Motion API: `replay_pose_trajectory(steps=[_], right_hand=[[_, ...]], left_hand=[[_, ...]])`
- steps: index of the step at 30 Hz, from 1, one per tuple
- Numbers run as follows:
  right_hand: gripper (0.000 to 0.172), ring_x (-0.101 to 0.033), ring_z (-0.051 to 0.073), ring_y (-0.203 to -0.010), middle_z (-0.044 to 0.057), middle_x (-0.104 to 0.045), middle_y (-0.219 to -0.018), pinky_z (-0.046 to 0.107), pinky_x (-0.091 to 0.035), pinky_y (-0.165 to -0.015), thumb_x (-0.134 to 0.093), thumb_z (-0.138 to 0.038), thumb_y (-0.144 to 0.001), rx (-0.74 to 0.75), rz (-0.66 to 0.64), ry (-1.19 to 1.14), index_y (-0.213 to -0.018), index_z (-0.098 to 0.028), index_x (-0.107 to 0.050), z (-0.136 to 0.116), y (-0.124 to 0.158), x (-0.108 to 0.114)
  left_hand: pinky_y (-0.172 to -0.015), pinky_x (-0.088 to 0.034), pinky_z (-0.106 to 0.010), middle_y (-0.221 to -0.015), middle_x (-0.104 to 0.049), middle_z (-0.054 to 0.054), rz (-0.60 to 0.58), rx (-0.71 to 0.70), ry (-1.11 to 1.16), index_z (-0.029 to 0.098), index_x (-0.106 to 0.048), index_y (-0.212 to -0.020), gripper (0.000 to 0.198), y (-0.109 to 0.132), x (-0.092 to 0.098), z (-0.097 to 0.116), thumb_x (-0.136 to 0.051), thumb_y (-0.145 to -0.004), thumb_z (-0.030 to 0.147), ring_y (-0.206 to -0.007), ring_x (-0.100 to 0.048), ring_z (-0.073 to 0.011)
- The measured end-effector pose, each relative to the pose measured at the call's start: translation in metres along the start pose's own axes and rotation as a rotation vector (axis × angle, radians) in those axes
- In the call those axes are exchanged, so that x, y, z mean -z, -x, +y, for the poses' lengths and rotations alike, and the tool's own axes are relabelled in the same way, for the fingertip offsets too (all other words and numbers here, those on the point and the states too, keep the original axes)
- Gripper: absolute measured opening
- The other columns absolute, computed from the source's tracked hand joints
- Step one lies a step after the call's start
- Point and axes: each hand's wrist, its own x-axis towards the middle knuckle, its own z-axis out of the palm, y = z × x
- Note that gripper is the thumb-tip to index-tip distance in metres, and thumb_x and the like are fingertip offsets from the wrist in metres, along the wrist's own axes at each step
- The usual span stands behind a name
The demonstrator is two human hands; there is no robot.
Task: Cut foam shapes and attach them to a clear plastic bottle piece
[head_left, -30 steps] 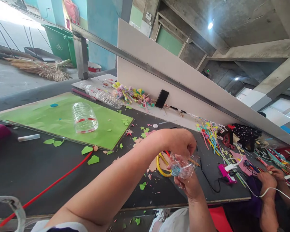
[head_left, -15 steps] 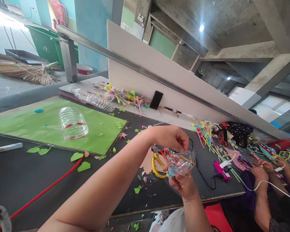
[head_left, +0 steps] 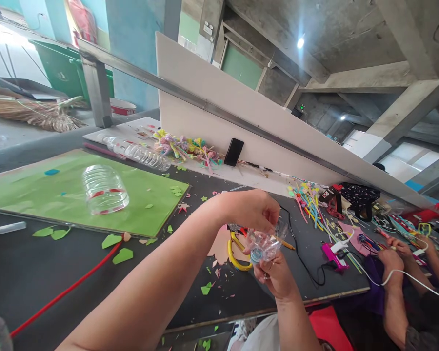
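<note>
A clear plastic bottle piece (head_left: 265, 243) with a pale blue neck hangs between my hands above the dark table. My right hand (head_left: 276, 275) closes round it from below, near the neck. From above, my left hand (head_left: 261, 209) reaches over with bent fingers pinched at its upper edge; whether they hold anything besides the plastic is too small to tell. Yellow-handled scissors (head_left: 237, 253) lie just left of the bottle piece, on pink paper (head_left: 218, 243). A brown pencil-like stick (head_left: 285, 243) shows beside the bottle piece.
A cut clear bottle (head_left: 105, 190) lies on a green board (head_left: 149, 195). Green scraps, a red cord (head_left: 69, 291) and a black cable (head_left: 299, 243) are on the table. A phone (head_left: 234, 151) leans on the white partition. Another person's hands (head_left: 391, 261) are at the right.
The bottle piece has turned and dropped slightly in my hands, its neck now facing more toward me. The view has shifted slightly.
</note>
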Motion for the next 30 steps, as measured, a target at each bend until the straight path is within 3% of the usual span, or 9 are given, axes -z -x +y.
replay_pose_trajectory(steps=[4,9,18,23,26,30], right_hand=[[0.060,-0.042,0.002,-0.040,0.006,-0.072,-0.094,0.017,-0.029,-0.039,-0.081,-0.037,-0.071,-0.005,0.021,-0.003,-0.123,-0.026,-0.053,0.001,-0.001,0.001],[0.061,-0.040,0.002,-0.039,0.006,-0.071,-0.092,0.018,-0.028,-0.038,-0.080,-0.039,-0.072,0.005,0.021,-0.020,-0.125,-0.025,-0.054,-0.001,-0.001,0.000],[0.059,-0.041,0.002,-0.039,0.006,-0.071,-0.092,0.018,-0.028,-0.038,-0.081,-0.041,-0.070,-0.019,0.009,0.012,-0.122,-0.026,-0.056,0.002,0.000,-0.002],[0.063,-0.041,0.003,-0.040,0.006,-0.071,-0.094,0.018,-0.029,-0.039,-0.080,-0.040,-0.071,-0.018,0.014,0.003,-0.127,-0.027,-0.053,0.002,-0.003,-0.001],[0.065,-0.041,0.003,-0.040,0.006,-0.070,-0.094,0.019,-0.029,-0.039,-0.079,-0.043,-0.072,-0.022,0.014,-0.009,-0.128,-0.026,-0.052,0.001,-0.002,0.002],[0.053,-0.040,0.003,-0.039,0.006,-0.071,-0.090,0.019,-0.029,-0.038,-0.079,-0.042,-0.073,-0.023,0.007,0.003,-0.118,-0.024,-0.059,0.001,0.000,0.006]], left_hand=[[-0.055,-0.038,-0.021,-0.077,-0.069,-0.001,0.082,0.074,-0.046,0.017,-0.070,-0.082,0.015,-0.002,-0.002,0.001,-0.059,-0.073,0.020,-0.067,-0.058,-0.0117],[-0.051,-0.035,-0.021,-0.074,-0.067,0.000,0.127,0.137,-0.029,0.017,-0.069,-0.080,0.015,-0.002,0.002,-0.006,-0.059,-0.073,0.025,-0.064,-0.056,-0.0119],[-0.053,-0.037,-0.021,-0.074,-0.067,0.000,0.162,0.022,-0.049,0.018,-0.068,-0.080,0.015,-0.013,-0.012,-0.011,-0.055,-0.072,0.021,-0.064,-0.056,-0.0114],[-0.056,-0.039,-0.022,-0.073,-0.067,0.000,0.226,0.083,-0.004,0.018,-0.069,-0.084,0.017,-0.018,-0.016,-0.014,-0.057,-0.076,0.026,-0.064,-0.056,-0.0123],[-0.061,-0.043,-0.022,-0.083,-0.070,-0.002,0.121,0.047,0.147,0.018,-0.069,-0.099,0.025,-0.016,-0.013,-0.017,-0.055,-0.081,0.029,-0.069,-0.060,-0.0124],[-0.066,-0.046,-0.023,-0.094,-0.072,-0.004,-0.001,0.019,0.261,0.019,-0.063,-0.119,0.039,-0.011,-0.008,-0.018,-0.058,-0.083,0.034,-0.073,-0.062,-0.0130]])
